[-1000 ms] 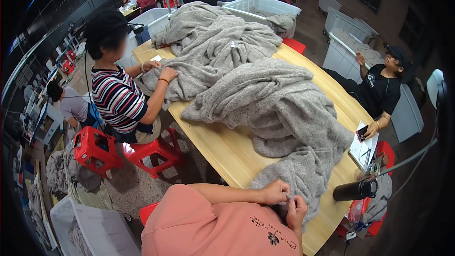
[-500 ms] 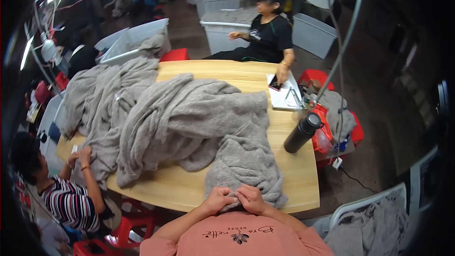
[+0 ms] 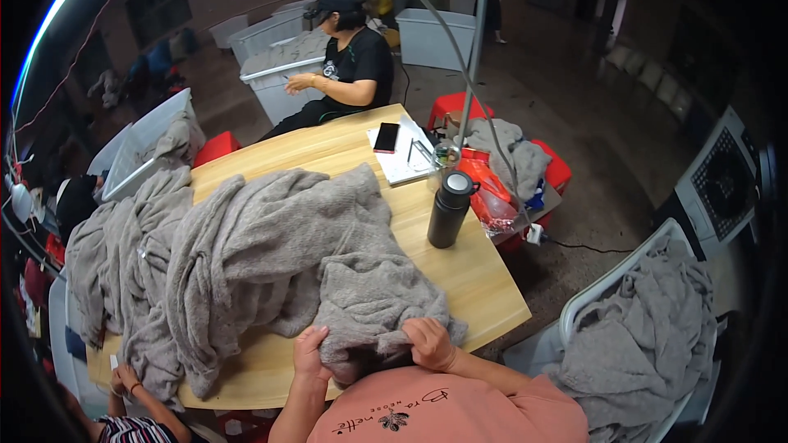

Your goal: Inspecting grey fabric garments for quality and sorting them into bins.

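Since the earlier frame the hands have drawn apart along the near edge of the grey fleece garment (image 3: 361, 295), where half a second ago they sat bunched together, and the view has swung so the table's far right corner now shows. Closest in, the left hand (image 3: 310, 354) is closed on a fold of the garment at the table's near edge, fingers curled over the cloth with the thumb underneath (as far as the fold lets one see). Just to its right, the right hand (image 3: 428, 343) is likewise clenched on the same hem, knuckles up, with cloth gathered beneath it. That garment lies heaped on the wooden table (image 3: 484, 279), its near end hanging slightly over the edge toward the person's salmon-coloured shirt (image 3: 460, 410). Beyond and to the left, more grey fleece (image 3: 131, 254) sprawls across most of the tabletop. At the lower left corner, another person's hands (image 3: 123, 377) touch the pile's edge. Right of the pile a black flask (image 3: 450, 208) stands upright on bare wood. Farther back lie white papers (image 3: 410, 164) with a dark phone (image 3: 387, 137) on them. At the far side sits a person in a black cap and shirt (image 3: 349, 66). Off to the right, a white bin (image 3: 648, 336) holds more grey fleece.
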Action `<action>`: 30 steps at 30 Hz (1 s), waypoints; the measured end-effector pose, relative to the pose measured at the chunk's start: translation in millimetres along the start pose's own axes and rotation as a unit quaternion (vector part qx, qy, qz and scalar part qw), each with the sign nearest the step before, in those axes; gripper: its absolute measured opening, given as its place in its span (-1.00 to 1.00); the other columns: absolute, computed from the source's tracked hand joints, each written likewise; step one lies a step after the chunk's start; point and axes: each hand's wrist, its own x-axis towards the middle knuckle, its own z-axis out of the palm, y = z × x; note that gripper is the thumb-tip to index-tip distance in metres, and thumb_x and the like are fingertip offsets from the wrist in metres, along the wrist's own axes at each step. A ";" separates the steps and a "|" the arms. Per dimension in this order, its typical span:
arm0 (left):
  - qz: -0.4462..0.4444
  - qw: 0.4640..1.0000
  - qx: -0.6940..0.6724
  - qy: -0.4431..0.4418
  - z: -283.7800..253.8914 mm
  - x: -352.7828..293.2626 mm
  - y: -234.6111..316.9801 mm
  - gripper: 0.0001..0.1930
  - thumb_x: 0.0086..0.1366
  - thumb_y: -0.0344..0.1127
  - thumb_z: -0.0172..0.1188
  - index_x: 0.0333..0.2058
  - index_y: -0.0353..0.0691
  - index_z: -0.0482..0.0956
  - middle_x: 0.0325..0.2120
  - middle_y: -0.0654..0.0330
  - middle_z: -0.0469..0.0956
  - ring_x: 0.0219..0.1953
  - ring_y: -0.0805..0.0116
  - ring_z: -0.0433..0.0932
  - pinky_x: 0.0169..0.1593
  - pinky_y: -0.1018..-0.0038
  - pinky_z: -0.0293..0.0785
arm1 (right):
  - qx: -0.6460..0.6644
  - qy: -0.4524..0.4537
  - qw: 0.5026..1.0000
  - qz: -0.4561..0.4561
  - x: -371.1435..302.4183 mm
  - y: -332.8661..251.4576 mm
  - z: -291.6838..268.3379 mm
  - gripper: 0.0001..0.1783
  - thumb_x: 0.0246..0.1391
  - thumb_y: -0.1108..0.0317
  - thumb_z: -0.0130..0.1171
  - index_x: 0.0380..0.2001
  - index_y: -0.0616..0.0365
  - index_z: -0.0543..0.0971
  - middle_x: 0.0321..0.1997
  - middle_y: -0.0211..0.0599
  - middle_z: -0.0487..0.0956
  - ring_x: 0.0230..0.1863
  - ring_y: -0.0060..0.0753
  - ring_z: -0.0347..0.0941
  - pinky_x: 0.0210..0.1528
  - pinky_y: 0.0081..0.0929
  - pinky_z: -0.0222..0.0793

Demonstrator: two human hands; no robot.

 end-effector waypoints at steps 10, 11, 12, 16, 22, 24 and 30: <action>0.032 0.999 0.017 0.003 -9.1 -12.9 4.1 -0.94 0.10 -0.50 0.01 -0.47 -0.34 0.46 -0.49 0.11 0.53 -0.47 0.32 0.52 -0.30 0.41 0.46 | 0.208 -0.030 0.970 0.124 -19.5 -2.7 -14.2 -0.77 -0.26 0.60 0.04 -0.40 0.28 0.45 -0.40 -0.13 0.44 -0.38 -0.12 0.40 -0.34 -0.38 0.34; 0.035 0.999 0.032 0.005 -11.2 -16.4 2.8 -0.93 0.09 -0.49 0.01 -0.45 -0.34 0.46 -0.48 0.10 0.53 -0.45 0.31 0.52 -0.29 0.40 0.46 | 0.279 -0.082 0.944 0.155 -20.8 -4.1 -13.3 -0.80 -0.22 0.58 0.07 -0.40 0.26 0.46 -0.41 -0.14 0.44 -0.37 -0.11 0.39 -0.33 -0.37 0.34; 0.033 0.999 0.032 0.007 -10.7 -17.2 3.2 -0.93 0.09 -0.49 0.01 -0.45 -0.34 0.46 -0.48 0.10 0.53 -0.45 0.31 0.52 -0.29 0.40 0.46 | 0.280 -0.084 0.943 0.157 -21.3 -2.4 -10.8 -0.80 -0.22 0.58 0.07 -0.40 0.26 0.46 -0.41 -0.14 0.44 -0.37 -0.11 0.39 -0.33 -0.37 0.34; 0.033 0.998 0.050 0.014 -12.6 -12.6 5.1 -0.87 0.05 -0.49 -0.01 -0.39 -0.36 0.44 -0.41 0.10 0.50 -0.35 0.26 0.50 -0.22 0.36 0.44 | 0.284 -0.269 0.906 0.159 -36.8 8.2 1.2 -0.80 -0.28 0.56 0.01 -0.47 0.16 0.50 -0.45 -0.13 0.45 -0.35 -0.12 0.41 -0.30 -0.35 0.33; 0.047 0.998 0.044 0.020 -3.4 -18.1 12.8 -0.89 0.10 -0.47 -0.01 -0.39 -0.34 0.45 -0.41 0.14 0.51 -0.35 0.38 0.49 -0.21 0.45 0.42 | 0.261 -0.043 0.931 0.251 6.4 15.9 -38.2 -0.59 -0.29 0.74 -0.22 -0.35 0.28 0.52 -0.39 -0.10 0.50 -0.32 -0.22 0.43 -0.26 -0.54 0.33; 0.051 0.998 0.038 0.024 0.3 -13.6 10.8 -0.89 0.11 -0.48 0.00 -0.38 -0.34 0.46 -0.41 0.14 0.51 -0.36 0.40 0.49 -0.22 0.47 0.42 | 0.186 -0.005 0.968 0.167 22.3 11.4 -47.2 -0.64 -0.29 0.75 -0.12 -0.37 0.28 0.51 -0.34 -0.10 0.51 -0.34 -0.22 0.45 -0.27 -0.52 0.36; 0.176 0.924 0.314 -0.128 40.8 -22.1 10.1 -0.94 0.06 -0.54 0.09 -0.47 -0.34 0.53 -0.46 0.22 0.52 -0.44 0.52 0.46 -0.33 0.61 0.37 | 0.265 0.033 0.948 -0.175 70.0 -37.1 -45.6 -0.75 -0.32 0.67 0.03 -0.42 0.33 0.48 -0.34 -0.12 0.50 -0.46 -0.23 0.45 -0.44 -0.43 0.39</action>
